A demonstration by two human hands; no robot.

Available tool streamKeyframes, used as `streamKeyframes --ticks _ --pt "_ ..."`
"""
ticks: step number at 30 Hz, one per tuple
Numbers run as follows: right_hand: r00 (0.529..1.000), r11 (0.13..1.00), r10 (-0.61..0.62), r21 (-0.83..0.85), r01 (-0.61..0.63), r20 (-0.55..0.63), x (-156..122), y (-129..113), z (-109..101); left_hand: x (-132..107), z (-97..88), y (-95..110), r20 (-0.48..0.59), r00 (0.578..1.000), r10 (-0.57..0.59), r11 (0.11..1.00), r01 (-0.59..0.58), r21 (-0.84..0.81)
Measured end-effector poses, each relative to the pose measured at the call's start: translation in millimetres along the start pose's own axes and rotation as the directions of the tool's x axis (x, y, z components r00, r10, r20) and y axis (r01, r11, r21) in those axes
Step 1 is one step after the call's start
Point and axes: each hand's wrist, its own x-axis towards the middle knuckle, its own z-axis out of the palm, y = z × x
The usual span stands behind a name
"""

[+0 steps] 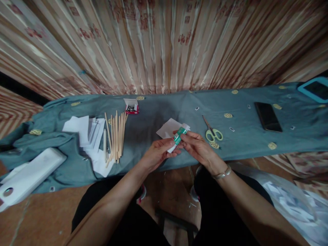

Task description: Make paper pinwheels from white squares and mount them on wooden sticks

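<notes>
Over the cloth's front edge, a small green-and-white tube (180,135) is held slantwise between both hands. My left hand (162,151) has its fingers closed round the lower, white end. The fingers of my right hand (195,145) pinch the upper, green part, hiding some of it. Just behind the hands lies a piece of white paper (167,127), partly covered by them. Scissors with pale green handles (213,134) lie to the right of my right hand, blades pointing away from me.
On the blue-green cloth (148,126), left, are thin wooden sticks (117,136), white paper pieces (93,133), a small red box (132,108) of metal bits and a white device (33,176). A phone (268,117) and blue-framed device (316,89) lie right. A curtain (164,48) hangs behind.
</notes>
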Motion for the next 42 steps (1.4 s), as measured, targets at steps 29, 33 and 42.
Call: streamKeyframes --ticks 29,33,42 --pt "0.914 0.706 -0.368 -0.690 0.157 -0.169 30 -4 -25 12 -18.0 -27 0.358 0.828 0.433 -0.298 -0.243 0.923" --pt "0.920 0.525 -0.373 -0.845 0.105 -0.118 28 -3 -25 14 -21.4 -30 0.328 0.838 0.437 -0.263 -0.229 0.937" --pt "0.925 0.398 -0.376 -0.911 0.114 -0.049 27 -5 -22 13 -20.7 -30 0.315 0.847 0.428 -0.241 -0.229 0.943"
